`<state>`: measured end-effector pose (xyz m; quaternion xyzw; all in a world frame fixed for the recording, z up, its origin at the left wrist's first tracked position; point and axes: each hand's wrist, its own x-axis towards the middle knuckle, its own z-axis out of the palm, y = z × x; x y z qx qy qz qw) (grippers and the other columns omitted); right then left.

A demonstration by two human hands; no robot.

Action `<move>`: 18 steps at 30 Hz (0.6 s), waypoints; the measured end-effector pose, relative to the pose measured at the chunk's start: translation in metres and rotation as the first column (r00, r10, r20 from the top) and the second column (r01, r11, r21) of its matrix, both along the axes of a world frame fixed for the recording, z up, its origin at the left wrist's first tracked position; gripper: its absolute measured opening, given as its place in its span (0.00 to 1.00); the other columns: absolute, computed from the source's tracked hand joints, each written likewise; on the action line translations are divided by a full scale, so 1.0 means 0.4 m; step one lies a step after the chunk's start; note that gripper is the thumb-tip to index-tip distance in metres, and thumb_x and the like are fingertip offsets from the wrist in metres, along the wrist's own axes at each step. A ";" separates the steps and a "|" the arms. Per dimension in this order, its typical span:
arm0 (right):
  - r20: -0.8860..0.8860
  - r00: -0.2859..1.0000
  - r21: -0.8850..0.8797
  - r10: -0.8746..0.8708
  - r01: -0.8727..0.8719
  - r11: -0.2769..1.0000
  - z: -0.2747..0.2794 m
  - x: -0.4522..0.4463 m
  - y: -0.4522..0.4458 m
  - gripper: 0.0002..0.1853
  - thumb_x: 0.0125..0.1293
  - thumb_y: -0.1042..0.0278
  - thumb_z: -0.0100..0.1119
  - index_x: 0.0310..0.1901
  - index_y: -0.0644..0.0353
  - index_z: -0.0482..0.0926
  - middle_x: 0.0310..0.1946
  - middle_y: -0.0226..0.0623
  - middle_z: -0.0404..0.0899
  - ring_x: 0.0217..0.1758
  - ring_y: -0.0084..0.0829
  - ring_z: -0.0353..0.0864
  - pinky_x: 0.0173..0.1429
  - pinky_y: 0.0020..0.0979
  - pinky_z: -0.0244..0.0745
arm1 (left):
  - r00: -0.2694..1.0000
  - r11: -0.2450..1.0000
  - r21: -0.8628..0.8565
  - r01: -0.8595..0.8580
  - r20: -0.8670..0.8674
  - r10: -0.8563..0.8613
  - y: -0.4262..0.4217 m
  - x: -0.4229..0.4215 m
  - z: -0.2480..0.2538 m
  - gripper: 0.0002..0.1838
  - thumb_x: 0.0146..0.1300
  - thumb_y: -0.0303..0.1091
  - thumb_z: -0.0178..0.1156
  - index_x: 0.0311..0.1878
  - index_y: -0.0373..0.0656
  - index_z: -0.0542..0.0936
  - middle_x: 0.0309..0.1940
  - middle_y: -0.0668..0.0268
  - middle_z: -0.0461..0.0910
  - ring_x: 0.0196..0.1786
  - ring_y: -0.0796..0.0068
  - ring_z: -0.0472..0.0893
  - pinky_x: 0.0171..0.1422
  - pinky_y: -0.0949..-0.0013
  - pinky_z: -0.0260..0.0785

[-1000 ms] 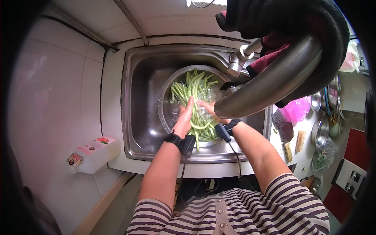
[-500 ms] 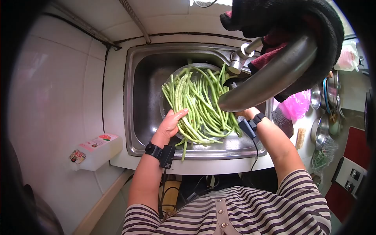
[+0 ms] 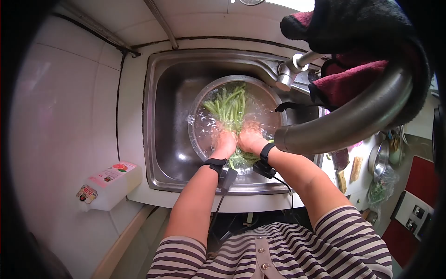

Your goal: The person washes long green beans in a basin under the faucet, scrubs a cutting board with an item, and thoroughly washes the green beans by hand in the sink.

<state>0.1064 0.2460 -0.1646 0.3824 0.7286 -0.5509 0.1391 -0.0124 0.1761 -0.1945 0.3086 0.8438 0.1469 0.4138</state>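
A bundle of green long beans [image 3: 230, 104] lies in a round metal basin [image 3: 204, 90] of water inside the steel sink [image 3: 174, 125]. My left hand [image 3: 226, 142] and my right hand [image 3: 251, 138] are side by side, dipped in the water and closed around the bundle's middle. Beans fan out beyond the hands, and more show below them. Splashing water blurs and partly hides the fingers of both hands. Each wrist wears a black strap with a small box and cable.
A thick metal faucet spout [image 3: 344, 116], draped with a black and red cloth [image 3: 353, 79], reaches over the sink's right side. A wooden-handled knife [image 3: 342, 180] lies on the right counter. A plastic jug [image 3: 111, 183] stands at left.
The long beans went from spread across the basin to bunched under water. Both hands moved together to the basin's middle, and water now splashes. The view shifted slightly.
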 end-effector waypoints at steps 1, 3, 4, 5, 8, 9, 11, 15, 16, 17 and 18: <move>0.011 1.000 0.040 0.015 -0.016 0.999 -0.004 0.005 0.017 0.42 0.65 0.42 0.47 0.65 0.75 0.57 0.65 0.66 0.58 0.69 0.57 0.58 0.71 0.49 0.54 | 0.999 1.000 -0.008 0.008 0.037 -0.008 0.011 -0.017 0.030 0.49 0.58 0.48 0.59 0.71 0.30 0.44 0.68 0.38 0.54 0.72 0.44 0.54 0.76 0.54 0.44; 0.078 0.994 0.116 0.082 -0.091 0.989 0.046 -0.002 0.064 0.42 0.63 0.37 0.48 0.61 0.75 0.63 0.60 0.65 0.65 0.65 0.54 0.65 0.68 0.46 0.60 | 0.980 0.999 -0.027 -0.033 0.198 0.038 0.032 -0.067 0.105 0.52 0.55 0.49 0.63 0.71 0.30 0.45 0.67 0.38 0.55 0.72 0.45 0.54 0.76 0.55 0.45; 0.132 0.982 0.146 0.134 -0.153 0.977 0.101 -0.016 0.097 0.43 0.62 0.34 0.49 0.59 0.75 0.67 0.57 0.65 0.69 0.62 0.53 0.70 0.66 0.44 0.64 | 0.959 0.996 -0.036 -0.085 0.266 0.092 0.036 -0.087 0.133 0.53 0.53 0.50 0.64 0.71 0.31 0.46 0.67 0.37 0.56 0.72 0.45 0.55 0.76 0.56 0.45; 0.100 0.993 0.124 0.061 -0.073 0.990 0.128 -0.017 0.118 0.44 0.61 0.33 0.50 0.59 0.75 0.67 0.57 0.63 0.69 0.62 0.51 0.70 0.66 0.42 0.64 | 0.984 0.992 0.053 -0.112 0.144 0.103 0.022 -0.089 0.135 0.57 0.49 0.50 0.69 0.71 0.31 0.45 0.68 0.39 0.54 0.72 0.48 0.55 0.75 0.59 0.48; 0.017 0.976 -0.022 -0.217 0.217 0.976 0.173 -0.027 0.158 0.45 0.59 0.34 0.55 0.62 0.72 0.64 0.59 0.60 0.69 0.65 0.46 0.68 0.68 0.39 0.61 | 0.794 0.850 0.082 -0.520 0.415 0.445 0.001 -0.093 0.088 0.54 0.47 0.40 0.71 0.71 0.33 0.48 0.68 0.45 0.57 0.70 0.55 0.60 0.72 0.64 0.53; 0.008 0.937 -0.114 -0.348 0.347 0.931 0.165 -0.035 0.155 0.46 0.59 0.36 0.58 0.64 0.71 0.61 0.61 0.58 0.66 0.67 0.45 0.65 0.70 0.37 0.58 | 0.798 0.867 0.209 -0.452 0.530 0.288 -0.002 -0.087 0.031 0.50 0.47 0.37 0.71 0.70 0.35 0.52 0.66 0.48 0.61 0.67 0.56 0.64 0.71 0.64 0.56; -0.030 0.920 -0.200 -0.391 0.378 0.904 0.074 -0.095 0.125 0.50 0.57 0.45 0.65 0.69 0.69 0.49 0.67 0.54 0.59 0.71 0.42 0.58 0.73 0.36 0.53 | 0.784 0.900 0.283 -0.332 0.613 0.097 0.006 -0.059 0.009 0.42 0.47 0.32 0.70 0.65 0.37 0.60 0.61 0.53 0.67 0.62 0.60 0.69 0.67 0.63 0.61; -0.181 0.875 -0.114 -0.449 0.435 0.893 0.189 -0.167 0.054 0.45 0.54 0.54 0.69 0.66 0.67 0.55 0.61 0.53 0.67 0.65 0.42 0.66 0.69 0.36 0.60 | 0.958 0.943 0.320 -0.093 0.286 -0.003 0.005 0.015 0.063 0.41 0.49 0.33 0.68 0.65 0.36 0.57 0.57 0.48 0.65 0.59 0.51 0.69 0.65 0.54 0.63; -0.191 0.853 -0.223 -0.485 0.444 0.868 0.231 -0.159 0.058 0.42 0.55 0.54 0.68 0.65 0.66 0.57 0.59 0.52 0.69 0.64 0.41 0.68 0.67 0.36 0.62 | 0.987 0.939 0.344 -0.026 0.155 -0.030 0.004 0.013 0.073 0.43 0.50 0.34 0.67 0.66 0.36 0.55 0.57 0.45 0.64 0.59 0.47 0.68 0.65 0.52 0.62; -0.198 0.850 -0.231 -0.488 0.443 0.866 0.233 -0.157 0.058 0.36 0.57 0.53 0.66 0.60 0.65 0.61 0.54 0.48 0.71 0.58 0.38 0.69 0.63 0.34 0.63 | 0.998 0.933 0.358 0.041 0.023 -0.053 0.000 0.008 0.084 0.45 0.50 0.35 0.67 0.67 0.35 0.52 0.57 0.42 0.62 0.59 0.43 0.67 0.65 0.50 0.62; -0.206 0.847 -0.239 -0.490 0.442 0.864 0.235 -0.155 0.059 0.30 0.59 0.52 0.64 0.54 0.64 0.66 0.48 0.44 0.73 0.53 0.34 0.70 0.58 0.31 0.64 | 0.999 0.924 0.382 0.015 0.027 -0.028 -0.011 0.009 0.094 0.45 0.51 0.35 0.66 0.67 0.35 0.50 0.57 0.41 0.61 0.58 0.41 0.67 0.65 0.50 0.62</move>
